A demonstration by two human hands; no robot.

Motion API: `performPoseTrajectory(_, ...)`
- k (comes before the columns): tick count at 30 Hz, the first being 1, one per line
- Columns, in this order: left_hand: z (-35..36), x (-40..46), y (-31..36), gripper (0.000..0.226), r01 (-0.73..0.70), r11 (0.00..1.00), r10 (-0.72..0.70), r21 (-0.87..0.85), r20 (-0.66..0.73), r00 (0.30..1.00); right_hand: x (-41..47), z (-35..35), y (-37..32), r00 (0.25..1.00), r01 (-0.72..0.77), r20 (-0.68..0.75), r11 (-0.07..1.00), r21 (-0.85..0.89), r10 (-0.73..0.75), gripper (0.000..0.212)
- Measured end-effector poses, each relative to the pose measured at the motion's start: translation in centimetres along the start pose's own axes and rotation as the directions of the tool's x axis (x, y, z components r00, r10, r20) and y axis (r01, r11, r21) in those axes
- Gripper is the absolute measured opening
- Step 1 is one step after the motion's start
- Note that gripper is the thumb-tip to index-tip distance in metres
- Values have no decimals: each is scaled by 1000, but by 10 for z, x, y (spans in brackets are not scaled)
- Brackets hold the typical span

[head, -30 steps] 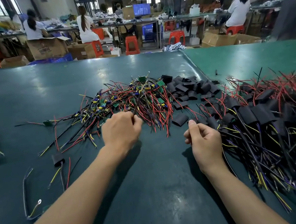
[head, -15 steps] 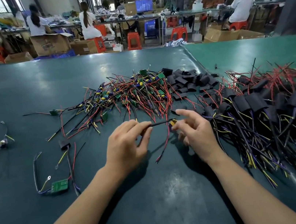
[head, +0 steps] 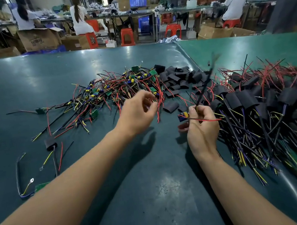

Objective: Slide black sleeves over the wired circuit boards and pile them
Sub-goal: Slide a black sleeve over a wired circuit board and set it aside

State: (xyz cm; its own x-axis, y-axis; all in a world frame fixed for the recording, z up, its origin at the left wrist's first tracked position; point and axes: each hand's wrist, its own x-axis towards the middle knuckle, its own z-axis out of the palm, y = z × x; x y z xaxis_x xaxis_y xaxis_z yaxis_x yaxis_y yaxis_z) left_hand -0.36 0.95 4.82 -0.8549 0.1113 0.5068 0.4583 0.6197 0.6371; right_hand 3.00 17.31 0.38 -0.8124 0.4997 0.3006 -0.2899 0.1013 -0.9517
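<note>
Board (head: 183, 115) pinched in right hand (head: 201, 129); left hand (head: 137, 112) apart.

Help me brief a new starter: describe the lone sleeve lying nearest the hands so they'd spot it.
Start at the loose heap of empty sleeves mid-table, then come toward the hands. One sleeve lies alone on bare mat, between the left hand and right hand. Unlike its neighbours, it has no wires.

Bare forearms (head: 78, 190), seemingly no sleeves.
</note>
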Motion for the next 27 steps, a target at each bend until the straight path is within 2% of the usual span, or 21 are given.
performPoseTrajectory(3,26,17,-5,20,-157,964,97,214,266,959,-1,0,-1,998,13,-57,996,83,-8,15)
performPoseTrajectory(6,55,30,-6,47,-163,922,-7,351,435,900,2,-2,3,999,-11,-42,999,48,13,9)
performPoseTrajectory(8,71,35,-5,55,-156,881,-92,447,485,870,3,-2,4,998,-41,-42,997,63,44,6)
performPoseTrajectory(10,81,35,-1,48,-190,814,-145,549,509,848,4,-3,5,994,-89,-52,986,139,97,10)
performPoseTrajectory(12,84,29,3,40,-209,773,-134,599,475,870,6,-4,6,991,-113,-50,985,130,121,6)
performPoseTrajectory(15,72,20,6,28,-166,813,-65,557,371,926,7,-3,5,992,-122,2,977,175,123,9)
performPoseTrajectory(19,41,7,11,22,-113,879,-83,464,382,920,5,1,1,988,-152,78,949,277,136,16)
performPoseTrajectory(24,7,-23,0,39,-145,927,3,346,379,925,5,4,0,973,-207,167,923,325,159,24)
performPoseTrajectory(27,-1,-51,-12,41,-86,983,46,163,235,971,5,6,2,959,-267,200,885,382,203,24)
